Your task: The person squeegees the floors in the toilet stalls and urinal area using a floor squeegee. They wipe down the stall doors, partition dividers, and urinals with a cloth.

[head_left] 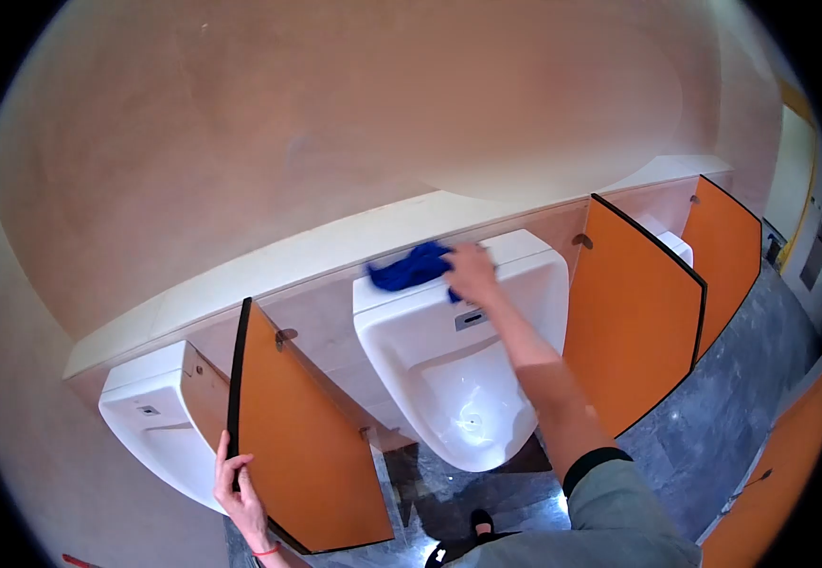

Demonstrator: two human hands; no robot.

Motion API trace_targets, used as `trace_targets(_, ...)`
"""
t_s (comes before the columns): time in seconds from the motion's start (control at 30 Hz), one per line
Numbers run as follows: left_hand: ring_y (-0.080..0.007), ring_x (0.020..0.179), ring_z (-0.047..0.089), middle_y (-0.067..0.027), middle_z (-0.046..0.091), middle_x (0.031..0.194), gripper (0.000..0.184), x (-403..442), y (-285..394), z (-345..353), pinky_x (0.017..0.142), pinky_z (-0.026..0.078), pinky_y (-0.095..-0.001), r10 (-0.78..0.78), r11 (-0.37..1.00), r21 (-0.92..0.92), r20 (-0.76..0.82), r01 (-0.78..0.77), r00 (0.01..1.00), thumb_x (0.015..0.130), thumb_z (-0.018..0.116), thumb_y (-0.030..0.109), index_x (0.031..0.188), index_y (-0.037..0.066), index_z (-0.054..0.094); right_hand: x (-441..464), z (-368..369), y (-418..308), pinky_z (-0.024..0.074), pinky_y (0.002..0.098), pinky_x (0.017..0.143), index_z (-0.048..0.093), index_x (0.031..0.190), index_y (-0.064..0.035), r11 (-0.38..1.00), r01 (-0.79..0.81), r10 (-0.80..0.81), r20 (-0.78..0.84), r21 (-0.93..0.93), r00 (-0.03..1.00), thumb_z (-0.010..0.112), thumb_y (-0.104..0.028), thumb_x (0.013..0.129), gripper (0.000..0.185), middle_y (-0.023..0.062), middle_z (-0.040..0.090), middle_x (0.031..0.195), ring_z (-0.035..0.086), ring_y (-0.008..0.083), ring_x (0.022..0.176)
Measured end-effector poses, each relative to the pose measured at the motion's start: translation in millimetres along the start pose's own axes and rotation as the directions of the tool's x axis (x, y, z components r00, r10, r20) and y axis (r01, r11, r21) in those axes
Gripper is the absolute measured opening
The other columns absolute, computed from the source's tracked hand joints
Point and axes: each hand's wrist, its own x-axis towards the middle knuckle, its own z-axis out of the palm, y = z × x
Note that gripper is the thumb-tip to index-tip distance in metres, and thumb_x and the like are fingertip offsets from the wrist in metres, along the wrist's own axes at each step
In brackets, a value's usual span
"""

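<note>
A blue cloth (413, 267) lies bunched over the top left of the middle white urinal (373, 327). My right hand (472, 275) is closed on the cloth's right end, above the sensor plate (471, 320) on the urinal's front. That hand looks slightly blurred. At the lower left, my left hand (241, 488) grips the black-trimmed front edge of an orange partition (302, 435). Its index finger points up along the edge while the other fingers curl; a red string circles the wrist.
Another urinal (141, 407) hangs left of the partition. To the right stand a second orange divider (629, 312) and a third divider (722, 256), with part of a urinal (678, 248) between them. A pale ledge (335, 241) runs along the wall above grey floor tiles (705, 417).
</note>
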Motion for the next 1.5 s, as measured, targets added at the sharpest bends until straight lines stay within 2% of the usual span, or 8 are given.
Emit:
trace_targets(0.17,-0.0373,0.124,0.043,-0.0186,0.055,0.123,0.015,-4,8,19,0.103,0.033,-0.0436,0.099,0.908,0.419,-0.229,0.007,0.968,0.080,0.046,-0.006,0.085,-0.004,0.060,7,-37,85,0.0354,0.0448,0.096,0.066,0.106,-0.0135,0.953,-0.290,0.290,-0.016,-0.090,0.957,0.062,-0.023,0.071,0.036,0.0101,0.057,0.114,0.047,0.0276,0.112)
trace_targets(0.3,-0.0358,0.123,0.044,-0.0178,0.058,0.117,0.022,-9,50,73,0.105,0.031,-0.0460,0.100,0.988,0.143,-0.370,-0.050,0.924,0.081,0.042,-0.008,0.092,-0.003,0.059,5,-28,50,0.0258,0.0605,0.097,0.066,0.105,-0.0107,0.844,-0.447,0.459,-0.029,-0.296,0.888,0.059,-0.035,0.077,0.038,0.0105,0.053,0.119,0.044,0.0306,0.115)
trace_targets(0.5,-0.0310,0.126,0.041,-0.0185,0.049,0.129,0.023,26,38,217,0.103,0.032,-0.0390,-0.061,0.955,-0.293,-0.035,0.048,0.998,0.085,0.049,0.000,0.105,-0.001,0.060,-4,1,-47,0.0318,0.0561,0.092,0.067,0.101,-0.0113,0.998,0.064,-0.063,0.042,-0.010,0.997,0.061,-0.023,0.075,0.029,0.0135,0.054,0.111,0.047,0.0315,0.111)
trace_targets(0.8,-0.0389,0.120,0.042,-0.0201,0.047,0.128,0.024,56,23,310,0.100,0.035,-0.0438,0.118,0.974,0.191,0.005,-0.117,0.993,0.088,0.051,0.012,0.108,0.005,0.062,65,-22,-73,0.0332,0.0427,0.091,0.063,0.102,-0.0131,0.854,0.480,-0.419,-0.282,0.200,0.863,0.063,-0.005,0.069,0.034,0.0113,0.050,0.120,0.043,0.0295,0.112)
trace_targets(0.97,-0.0401,0.121,0.042,-0.0202,0.049,0.126,0.024,56,20,305,0.099,0.037,-0.0447,0.173,0.956,0.239,0.015,-0.172,0.985,0.089,0.050,0.010,0.108,0.006,0.063,136,22,24,0.0421,0.0460,0.089,0.067,0.095,-0.0095,0.978,0.197,-0.184,0.155,-0.072,0.971,0.055,-0.010,0.078,0.020,0.0169,0.058,0.108,0.054,0.0335,0.103)
trace_targets(1.23,-0.0420,0.122,0.041,-0.0189,0.050,0.126,0.025,56,12,304,0.098,0.039,-0.0458,0.195,0.954,0.226,0.026,-0.196,0.980,0.087,0.049,0.007,0.108,0.005,0.063,126,-57,205,0.0357,0.0542,0.093,0.067,0.103,-0.0101,0.698,-0.633,0.634,-0.122,-0.335,0.763,0.053,-0.015,0.084,0.024,0.0090,0.056,0.119,0.050,0.0286,0.114)
trace_targets(1.43,-0.0435,0.125,0.037,-0.0179,0.047,0.130,0.027,55,12,301,0.101,0.033,-0.0510,0.193,0.960,0.197,0.058,-0.201,0.980,0.086,0.050,0.011,0.110,0.003,0.061,75,-51,143,0.0386,0.0613,0.085,0.067,0.098,-0.0084,0.805,-0.359,0.379,-0.057,-0.473,0.924,0.051,-0.016,0.082,0.023,0.0124,0.058,0.110,0.052,0.0344,0.107)
trace_targets(1.5,-0.0430,0.128,0.033,-0.0181,0.045,0.132,0.029,56,18,300,0.104,0.027,-0.0523,0.181,0.974,0.132,0.033,-0.184,0.983,0.086,0.049,0.011,0.112,0.002,0.059,49,-45,128,0.0428,0.0508,0.085,0.063,0.102,-0.0045,0.952,-0.278,0.280,-0.001,-0.125,0.960,0.055,-0.016,0.082,0.025,0.0170,0.057,0.109,0.053,0.0364,0.102)
